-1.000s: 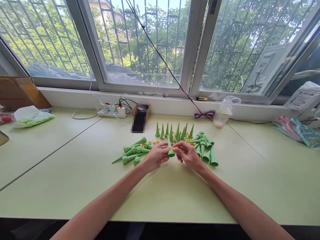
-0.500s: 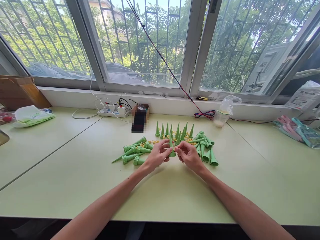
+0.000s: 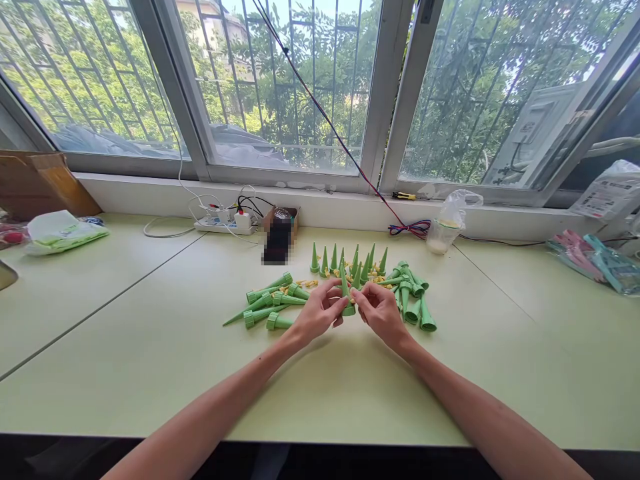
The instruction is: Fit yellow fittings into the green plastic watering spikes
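Green spike (image 3: pixel 345 285) held nearly upright between two hands over a pale green table (image 3: pixel 320 393).

At left, loose green spikes (image 3: pixel 260 301) lie on their sides, with small yellow pieces (image 3: pixel 307 283) just beyond. The left hand (image 3: pixel 316 313) grips the held spike near its base, between thumb and fingers. Behind the hands, a group of standing spikes (image 3: pixel 355 259) points upward. The right hand (image 3: pixel 383 310) has its thumb and forefinger against the held spike's right side; whether they grip a small part cannot be told. At far right of the work, a spike pile (image 3: pixel 427 315) lies near a plastic cup (image 3: pixel 441 237).
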